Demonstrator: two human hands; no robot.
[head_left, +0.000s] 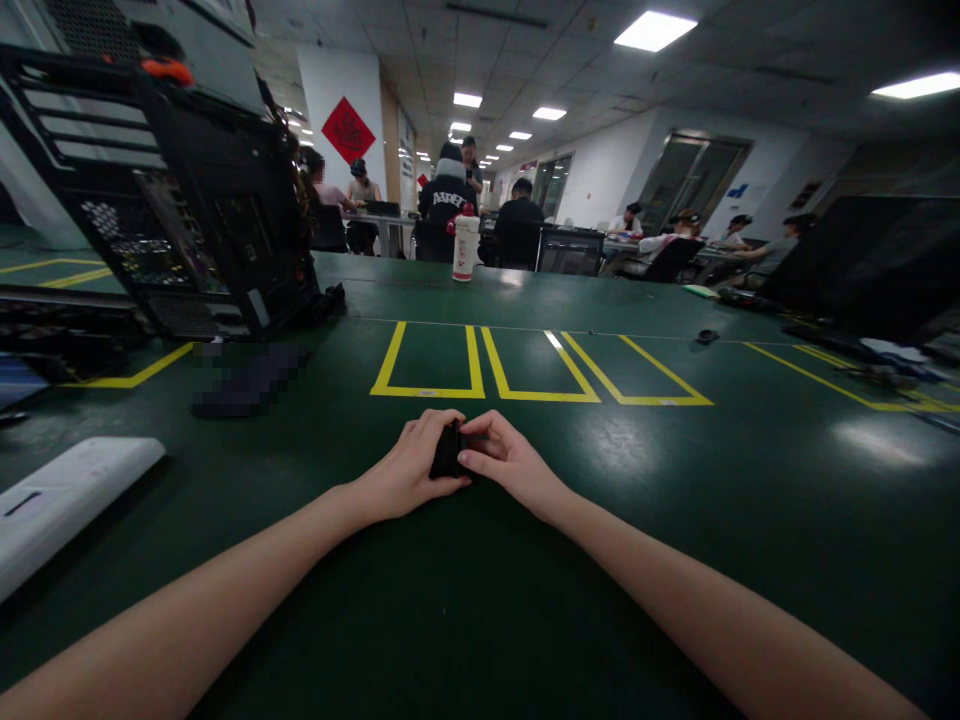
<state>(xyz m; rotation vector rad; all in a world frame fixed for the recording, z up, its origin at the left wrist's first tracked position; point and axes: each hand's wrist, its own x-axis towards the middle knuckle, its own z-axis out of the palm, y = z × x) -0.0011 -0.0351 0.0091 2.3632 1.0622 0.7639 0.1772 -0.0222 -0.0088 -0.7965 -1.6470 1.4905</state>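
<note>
My left hand (409, 468) and my right hand (504, 462) meet at the middle of the dark green table (675, 500), both with fingers closed around a small black object (448, 452). The object rests on or just above the table surface; most of it is hidden by my fingers, so I cannot make out what it is. Both forearms reach in from the bottom edge of the view.
An open black computer case (187, 200) stands at the far left. A white flat device (60, 500) lies at the left edge. Yellow taped rectangles (525, 365) mark the table beyond my hands. A white bottle (465, 245) stands farther back. Several people sit at desks behind.
</note>
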